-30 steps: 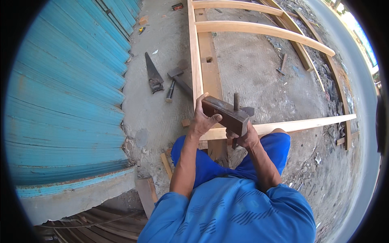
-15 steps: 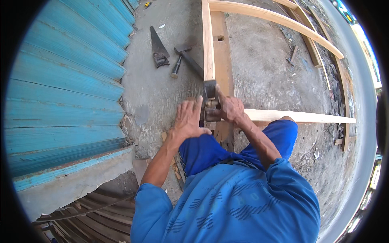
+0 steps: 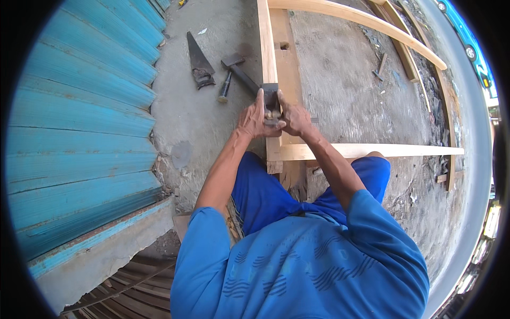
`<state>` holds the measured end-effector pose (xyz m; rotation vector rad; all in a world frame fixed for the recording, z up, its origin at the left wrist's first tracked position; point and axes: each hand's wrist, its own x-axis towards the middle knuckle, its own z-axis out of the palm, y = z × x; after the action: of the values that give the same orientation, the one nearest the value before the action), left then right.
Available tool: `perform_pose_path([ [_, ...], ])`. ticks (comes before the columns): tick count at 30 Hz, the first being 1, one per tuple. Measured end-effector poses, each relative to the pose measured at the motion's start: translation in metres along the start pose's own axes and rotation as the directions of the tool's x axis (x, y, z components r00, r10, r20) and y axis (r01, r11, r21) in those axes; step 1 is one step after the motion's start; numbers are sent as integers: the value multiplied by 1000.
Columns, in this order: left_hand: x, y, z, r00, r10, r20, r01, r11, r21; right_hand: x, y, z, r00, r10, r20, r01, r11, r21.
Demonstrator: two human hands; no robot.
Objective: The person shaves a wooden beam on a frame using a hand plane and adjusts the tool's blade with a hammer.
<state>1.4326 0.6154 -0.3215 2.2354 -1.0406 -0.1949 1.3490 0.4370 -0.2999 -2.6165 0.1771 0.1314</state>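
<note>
Both my hands grip a dark hand plane [image 3: 270,94] that sits on a pale wooden frame's left rail [image 3: 267,50]. My left hand [image 3: 253,120] is wrapped round its left side, thumb across the back. On the other side my right hand [image 3: 295,118] closes round it, one finger stretched forward along the body. The palms hide much of the plane's rear. Beyond my left hand a hammer [image 3: 241,73] lies with its handle end close to the rail. A chisel [image 3: 225,88] and a handsaw [image 3: 199,61] rest on the concrete left of it.
The frame's near crosspiece [image 3: 372,151] runs right, over my knees' far side, and a far crosspiece [image 3: 361,18] curves beyond. A wide board [image 3: 288,69] lies under the rail. Blue corrugated metal [image 3: 85,117] stands at left. Another hammer [image 3: 380,68] lies inside the frame.
My left hand has come in from beside the plane and closed on it. The plane and both hands have moved forward along the rail, away from my body.
</note>
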Motion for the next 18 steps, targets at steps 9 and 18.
perform_pose_path([
  [9,-130,45,9,997,-46,65,43,998,47,-120,-33,37,970,33,240,-67,988,137],
  [18,-42,9,16,996,-46,77,40,997,71,-39,3,28,998,-11,68,11,1000,5],
])
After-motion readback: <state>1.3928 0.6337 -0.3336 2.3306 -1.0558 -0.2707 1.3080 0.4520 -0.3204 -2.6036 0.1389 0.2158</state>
